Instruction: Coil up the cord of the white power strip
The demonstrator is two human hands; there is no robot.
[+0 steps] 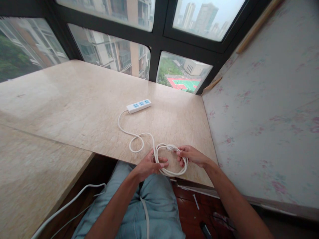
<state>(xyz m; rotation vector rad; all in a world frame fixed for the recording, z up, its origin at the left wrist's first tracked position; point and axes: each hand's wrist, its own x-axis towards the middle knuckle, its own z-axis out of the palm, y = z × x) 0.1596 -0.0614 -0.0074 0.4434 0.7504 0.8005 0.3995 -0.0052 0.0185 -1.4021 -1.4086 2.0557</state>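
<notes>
A white power strip (139, 106) with blue socket faces lies on the stone-look counter. Its white cord (149, 134) makes a small loop on the surface, then runs toward me into a coil of several turns (171, 174). My left hand (150, 162) grips the left side of that coil, fingers partly through the loop. On the coil's right side, my right hand (188, 155) has its fingers closed around the turns near the plug end (170, 148). The coil is held at the counter's front edge, above my lap.
Dark-framed windows (158, 39) stand behind the counter (82, 99), and a flowered wall (261, 109) bounds the right side. Another counter section (37, 166) extends at left. A thick white cable (72, 202) hangs at lower left. A dark object (205, 229) lies on the reddish floor.
</notes>
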